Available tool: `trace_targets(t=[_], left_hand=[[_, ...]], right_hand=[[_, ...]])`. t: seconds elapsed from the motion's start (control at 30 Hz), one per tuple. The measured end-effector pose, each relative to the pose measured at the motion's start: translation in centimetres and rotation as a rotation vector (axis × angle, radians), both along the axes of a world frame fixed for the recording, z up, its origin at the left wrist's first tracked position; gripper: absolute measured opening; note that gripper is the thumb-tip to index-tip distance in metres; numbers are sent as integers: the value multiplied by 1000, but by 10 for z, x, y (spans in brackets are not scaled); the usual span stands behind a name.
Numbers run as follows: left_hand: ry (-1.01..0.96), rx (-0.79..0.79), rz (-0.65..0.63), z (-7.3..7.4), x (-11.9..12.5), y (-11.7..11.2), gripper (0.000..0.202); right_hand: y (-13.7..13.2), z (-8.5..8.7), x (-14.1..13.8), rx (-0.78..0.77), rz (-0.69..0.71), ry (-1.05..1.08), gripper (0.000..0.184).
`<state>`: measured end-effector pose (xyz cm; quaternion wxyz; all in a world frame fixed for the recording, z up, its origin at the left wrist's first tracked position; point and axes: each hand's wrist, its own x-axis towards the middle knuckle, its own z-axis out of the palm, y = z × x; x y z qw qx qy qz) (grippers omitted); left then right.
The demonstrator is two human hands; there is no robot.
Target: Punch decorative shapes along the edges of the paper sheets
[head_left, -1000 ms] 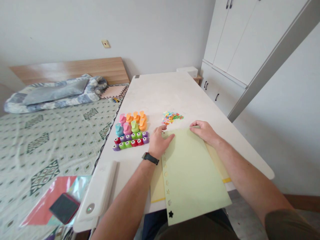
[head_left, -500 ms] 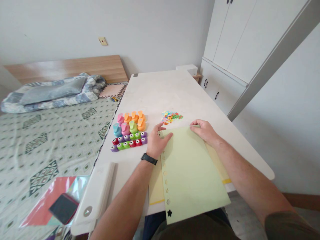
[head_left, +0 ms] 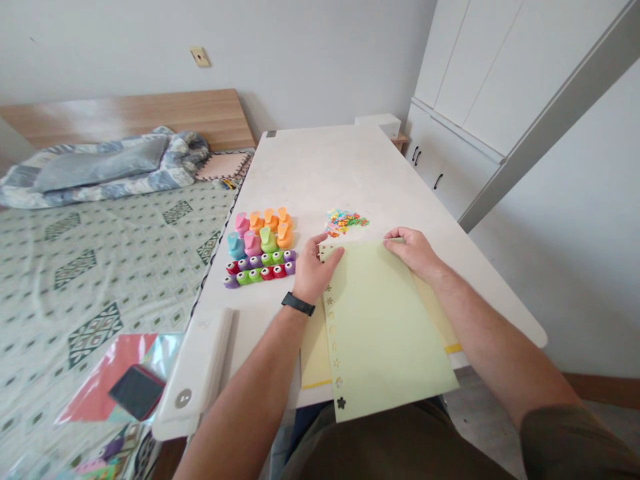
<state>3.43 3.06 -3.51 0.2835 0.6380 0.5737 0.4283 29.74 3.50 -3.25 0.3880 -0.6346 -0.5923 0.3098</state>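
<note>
A pale green sheet of paper (head_left: pixel 385 320) with small shapes punched along its left edge lies toward me, its near end past the table edge. My left hand (head_left: pixel 315 270) grips its far left corner, thumb on top. At the far right corner my right hand (head_left: pixel 411 250) pinches the paper between thumb and fingers. Beneath it lies a yellow sheet (head_left: pixel 316 353), mostly covered. Just beyond the paper is a small pile of colourful paper cutouts (head_left: pixel 344 222). Left of my left hand stand several craft punches (head_left: pixel 267 239) in rows, the nearer ones smaller.
A long white device (head_left: pixel 200 367) rests along the left table edge. On the bed (head_left: pixel 135 260) to the left lie a phone-like dark object (head_left: pixel 137 392) and a red sheet in clear film (head_left: pixel 107 377). A white box (head_left: pixel 380 125) stands beyond the table (head_left: pixel 320 167).
The view has tipped down slightly, so the table and hands sit higher in it. Both hands keep their hold on the green paper, which has hardly moved.
</note>
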Motion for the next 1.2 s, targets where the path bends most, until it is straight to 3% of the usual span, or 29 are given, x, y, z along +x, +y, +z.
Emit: trace_targets(t=[0.27, 0.63, 0.83, 1.2], left_hand=[[-6, -32, 5, 0, 1, 1, 46], [-299, -113, 2, 2, 3, 1, 70], [-364, -193, 47, 6, 2, -2, 79], [-380, -252, 72, 10, 3, -1, 78]], right_hand=[[-2, 3, -1, -15, -1, 28, 25], [-3, 8, -1, -29, 23, -9, 22], [-4, 8, -2, -30, 21, 21, 23], [-3, 8, -2, -52, 19, 6, 25]])
